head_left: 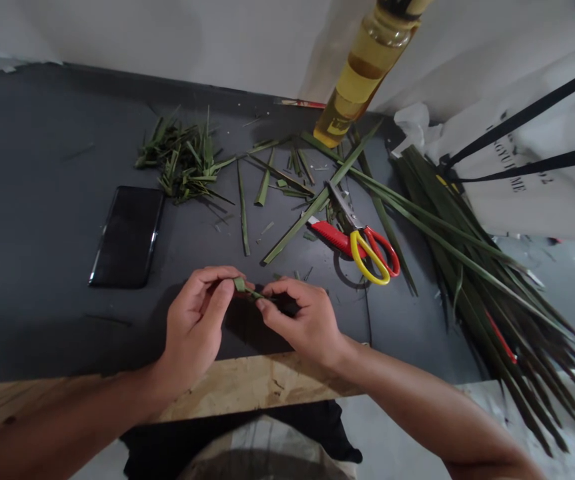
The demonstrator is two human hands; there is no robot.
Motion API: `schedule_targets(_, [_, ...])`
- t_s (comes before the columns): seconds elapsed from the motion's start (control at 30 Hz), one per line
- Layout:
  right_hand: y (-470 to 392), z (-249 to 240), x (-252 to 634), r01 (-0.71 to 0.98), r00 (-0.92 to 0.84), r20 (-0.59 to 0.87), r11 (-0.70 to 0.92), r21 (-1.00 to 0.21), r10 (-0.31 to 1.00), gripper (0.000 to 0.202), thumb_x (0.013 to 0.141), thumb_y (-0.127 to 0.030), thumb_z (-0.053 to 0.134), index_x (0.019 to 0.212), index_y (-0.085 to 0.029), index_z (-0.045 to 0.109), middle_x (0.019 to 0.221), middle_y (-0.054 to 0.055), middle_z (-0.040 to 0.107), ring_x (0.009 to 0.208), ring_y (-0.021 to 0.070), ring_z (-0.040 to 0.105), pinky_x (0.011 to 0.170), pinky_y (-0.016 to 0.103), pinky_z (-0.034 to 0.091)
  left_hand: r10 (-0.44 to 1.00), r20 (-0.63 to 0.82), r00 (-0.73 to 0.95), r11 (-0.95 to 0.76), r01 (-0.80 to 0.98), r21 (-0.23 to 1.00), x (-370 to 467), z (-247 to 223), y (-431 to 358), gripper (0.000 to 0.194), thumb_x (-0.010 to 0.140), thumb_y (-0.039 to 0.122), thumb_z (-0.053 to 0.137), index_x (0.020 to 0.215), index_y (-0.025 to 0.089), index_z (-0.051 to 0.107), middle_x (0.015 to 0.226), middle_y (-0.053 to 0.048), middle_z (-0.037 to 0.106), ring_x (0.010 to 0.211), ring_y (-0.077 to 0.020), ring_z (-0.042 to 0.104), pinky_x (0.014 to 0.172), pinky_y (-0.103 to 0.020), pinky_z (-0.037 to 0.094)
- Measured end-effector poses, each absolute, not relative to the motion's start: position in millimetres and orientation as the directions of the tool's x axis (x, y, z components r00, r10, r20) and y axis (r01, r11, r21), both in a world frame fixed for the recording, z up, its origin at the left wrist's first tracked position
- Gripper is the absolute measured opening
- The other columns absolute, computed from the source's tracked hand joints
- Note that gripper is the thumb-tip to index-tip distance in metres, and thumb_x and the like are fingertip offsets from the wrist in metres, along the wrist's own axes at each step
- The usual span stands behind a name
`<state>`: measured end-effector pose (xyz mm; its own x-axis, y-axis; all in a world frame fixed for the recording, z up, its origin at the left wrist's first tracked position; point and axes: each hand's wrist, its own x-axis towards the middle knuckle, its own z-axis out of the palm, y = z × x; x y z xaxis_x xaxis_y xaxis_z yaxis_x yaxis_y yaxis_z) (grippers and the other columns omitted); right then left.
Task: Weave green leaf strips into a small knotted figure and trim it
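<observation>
Between my hands, just above the table's front part, is a small folded green leaf strip (240, 285). My left hand (200, 313) pinches its looped, folded end between thumb and fingers. With thumb and forefinger, my right hand (302, 317) grips the narrow tail of the same strip. Part of the strip is hidden behind my fingers. Beyond my right hand lie scissors (370, 250) with one yellow and one red handle, on top of a red utility knife (330, 235). Cut leaf pieces (265, 180) are scattered ahead of my hands.
A black phone (127, 237) lies on the left. Behind it sits a heap of folded leaf pieces (185, 160). A tall bottle of yellow liquid (355, 80) stands by the wall. Long leaves (467, 267) hang over the right edge, beside a white bag (527, 167) with black straps.
</observation>
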<state>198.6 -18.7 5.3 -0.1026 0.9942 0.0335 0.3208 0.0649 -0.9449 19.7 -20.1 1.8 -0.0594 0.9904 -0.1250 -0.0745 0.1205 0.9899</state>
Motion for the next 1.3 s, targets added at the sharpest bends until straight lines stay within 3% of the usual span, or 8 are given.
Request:
schedule_targets(0.13, [-18.5, 7.1, 198.8, 0.281, -0.081, -0.036, -0.012, -0.960, 0.996, 0.010, 0.085, -0.027, 0.071, 0.082, -0.020, 0.077, 0.076, 0.001, 0.079, 0.066, 0.0143, 0.069, 0.065, 0.025, 0.055, 0.999, -0.038, 0.000, 0.038, 0.103, 0.994, 16.1, 1.8, -15.3, 0.020, 0.104, 0.032, 0.063, 0.096, 0.026, 0.080, 0.108, -0.004, 0.078, 0.106, -0.0216, 0.072, 0.097, -0.034, 0.055])
schedule_targets(0.37, [-18.7, 9.0, 200.0, 0.126, -0.099, -0.180, -0.167, -0.978, 0.979, 0.012, 0.085, -0.031, 0.073, 0.083, -0.019, 0.075, 0.065, -0.002, 0.067, 0.055, 0.0099, 0.055, 0.055, 0.022, 0.048, 0.978, 0.018, 0.210, -0.060, 0.196, 0.979, 11.0, 2.4, -16.8, 0.031, 0.110, 0.032, 0.053, 0.100, 0.027, 0.082, 0.122, -0.005, 0.077, 0.122, -0.0214, 0.069, 0.106, -0.032, 0.055])
schedule_targets(0.47, [-18.6, 7.3, 201.4, 0.086, -0.107, -0.199, -0.190, -0.978, 0.974, 0.013, 0.085, -0.032, 0.075, 0.085, -0.019, 0.075, 0.065, -0.003, 0.065, 0.055, 0.0090, 0.052, 0.054, 0.022, 0.047, 0.973, 0.023, 0.231, -0.077, 0.226, 0.971, 11.1, -1.6, -19.7, 0.025, 0.108, 0.027, 0.057, 0.118, 0.029, 0.079, 0.131, -0.006, 0.072, 0.123, -0.0195, 0.069, 0.104, -0.029, 0.057])
schedule_targets(0.53, [-18.6, 5.7, 202.5, 0.082, -0.105, -0.205, -0.197, -0.977, 0.973, 0.014, 0.085, -0.033, 0.076, 0.086, -0.019, 0.076, 0.065, -0.003, 0.064, 0.055, 0.0089, 0.052, 0.055, 0.022, 0.047, 0.983, 0.033, 0.182, -0.066, 0.176, 0.982, 11.9, -4.9, -21.3, 0.033, 0.106, 0.024, 0.061, 0.137, 0.032, 0.069, 0.135, -0.005, 0.069, 0.116, -0.0163, 0.072, 0.098, -0.026, 0.060])
schedule_targets(0.7, [-18.1, 2.8, 204.2, 0.042, -0.103, -0.215, -0.212, -0.976, 0.971, 0.015, 0.086, -0.034, 0.077, 0.086, -0.020, 0.076, 0.065, -0.003, 0.065, 0.055, 0.0089, 0.053, 0.056, 0.022, 0.048, 0.985, 0.080, 0.155, -0.110, 0.195, 0.975, 11.9, -6.8, -19.7, 0.018, 0.103, 0.021, 0.065, 0.110, 0.030, 0.079, 0.120, -0.001, 0.073, 0.108, -0.0134, 0.073, 0.092, -0.020, 0.061])
schedule_targets(0.97, [-15.9, 1.6, 205.9, 0.026, -0.106, -0.222, -0.220, -0.975, 0.969, 0.018, 0.086, -0.037, 0.078, 0.089, -0.020, 0.075, 0.072, -0.001, 0.070, 0.055, 0.0091, 0.056, 0.057, 0.023, 0.050, 0.986, 0.024, 0.163, -0.059, 0.209, 0.976, 12.1, -7.6, -15.2, 0.015, 0.098, 0.023, 0.070, 0.104, 0.029, 0.082, 0.116, -0.002, 0.077, 0.106, -0.0158, 0.075, 0.091, -0.023, 0.062])
schedule_targets(1.17, [-16.7, 2.9, 209.5, 0.174, -0.139, -0.002, 0.022, -0.985, 0.990, 0.015, 0.086, -0.033, 0.080, 0.095, -0.021, 0.077, 0.087, 0.003, 0.079, 0.076, 0.0150, 0.070, 0.073, 0.028, 0.056, 0.997, 0.000, 0.083, -0.010, 0.118, 0.993, 16.3, -5.9, -14.3, 0.012, 0.094, 0.020, 0.073, 0.092, 0.027, 0.082, 0.103, 0.000, 0.077, 0.094, -0.0112, 0.075, 0.081, -0.015, 0.060])
schedule_targets(1.3, [-16.8, 4.4, 210.0, 0.204, -0.161, 0.040, 0.073, -0.976, 0.986, 0.016, 0.085, -0.033, 0.082, 0.095, -0.021, 0.077, 0.090, 0.003, 0.080, 0.079, 0.0159, 0.072, 0.077, 0.029, 0.057, 0.997, 0.000, 0.079, -0.009, 0.116, 0.993, 16.8, -4.8, -14.7, 0.013, 0.094, 0.018, 0.073, 0.094, 0.027, 0.082, 0.103, 0.001, 0.076, 0.095, -0.0101, 0.076, 0.082, -0.014, 0.060])
